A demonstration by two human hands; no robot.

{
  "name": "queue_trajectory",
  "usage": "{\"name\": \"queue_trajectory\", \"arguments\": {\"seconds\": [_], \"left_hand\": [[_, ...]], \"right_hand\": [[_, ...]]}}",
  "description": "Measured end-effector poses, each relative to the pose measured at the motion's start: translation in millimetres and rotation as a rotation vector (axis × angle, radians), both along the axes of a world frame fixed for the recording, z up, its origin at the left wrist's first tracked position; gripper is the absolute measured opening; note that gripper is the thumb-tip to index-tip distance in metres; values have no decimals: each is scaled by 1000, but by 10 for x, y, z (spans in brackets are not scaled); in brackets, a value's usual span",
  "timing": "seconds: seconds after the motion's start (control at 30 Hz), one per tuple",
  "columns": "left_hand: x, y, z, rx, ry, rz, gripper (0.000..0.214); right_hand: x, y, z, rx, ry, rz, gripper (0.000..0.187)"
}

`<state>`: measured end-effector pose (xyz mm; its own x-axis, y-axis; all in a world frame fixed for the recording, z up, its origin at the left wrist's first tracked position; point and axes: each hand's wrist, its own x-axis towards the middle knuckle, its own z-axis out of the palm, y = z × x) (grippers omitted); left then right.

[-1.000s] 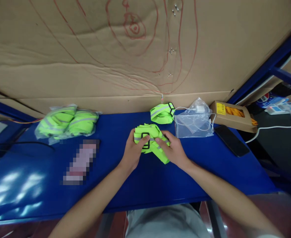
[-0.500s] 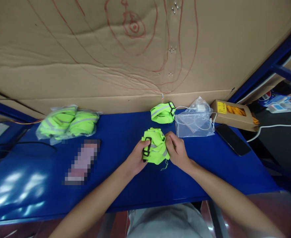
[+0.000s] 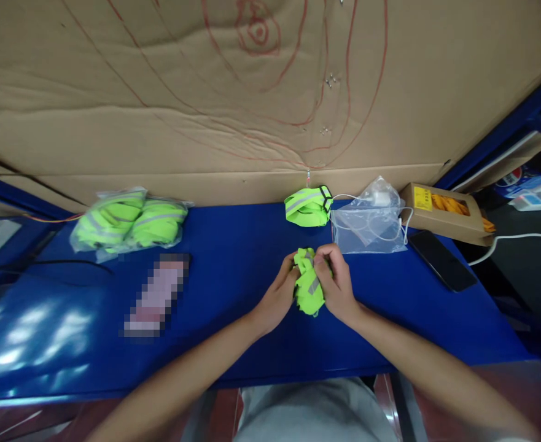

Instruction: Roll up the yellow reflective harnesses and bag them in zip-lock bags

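Note:
Between my two hands is a bundled neon-yellow reflective strap (image 3: 307, 293) with grey stripes, held above the blue table (image 3: 233, 245). My left hand (image 3: 277, 298) grips its left side, the fingertips partly hidden behind the fabric. On the other side my right hand (image 3: 337, 281) is closed on it, thumb pressed on the front. The black buckle is out of sight in this grip. Just beyond my hands lies a second folded neon reflective strap (image 3: 307, 207) with a black buckle.
Clear plastic bags (image 3: 127, 221) with neon straps lie at the back left, near a pixelated phone-shaped object (image 3: 157, 294). Right of centre are an empty-looking clear bag (image 3: 366, 230) with a white cable, a cardboard box (image 3: 449, 215) and a black phone (image 3: 442, 261). A cardboard panel (image 3: 182, 147) stands behind.
The bundle has been turned and squeezed narrower between my hands, so its buckle no longer shows. My left hand has moved right, closer to my right hand. The view has shifted slightly.

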<state>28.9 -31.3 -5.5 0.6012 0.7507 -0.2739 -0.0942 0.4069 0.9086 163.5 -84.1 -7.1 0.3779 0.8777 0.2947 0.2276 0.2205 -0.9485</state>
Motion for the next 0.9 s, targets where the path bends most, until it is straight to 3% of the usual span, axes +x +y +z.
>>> {"name": "queue_trajectory", "arguments": {"seconds": [0.1, 0.27, 0.47, 0.6, 0.77, 0.9], "left_hand": [[-17, -9, 84, -199, -81, -77, 58], [-78, -135, 14, -191, -196, -161, 82], [-78, -124, -56, -203, -122, -172, 76], [-62, -40, -23, -160, -123, -108, 73], [-18, -56, -70, -130, -71, -50, 70], [0, -129, -17, -39, -2, -59, 66]], "right_hand": [[8, 28, -26, 38, -96, -47, 20], [-114, -47, 2, 126, -163, -20, 20], [-177, -93, 14, 17, -121, 13, 37], [-114, 5, -23, -16, -109, -75, 38], [-119, 122, -77, -143, 206, -173, 33], [-136, 68, -36, -45, 236, -88, 30]]}}
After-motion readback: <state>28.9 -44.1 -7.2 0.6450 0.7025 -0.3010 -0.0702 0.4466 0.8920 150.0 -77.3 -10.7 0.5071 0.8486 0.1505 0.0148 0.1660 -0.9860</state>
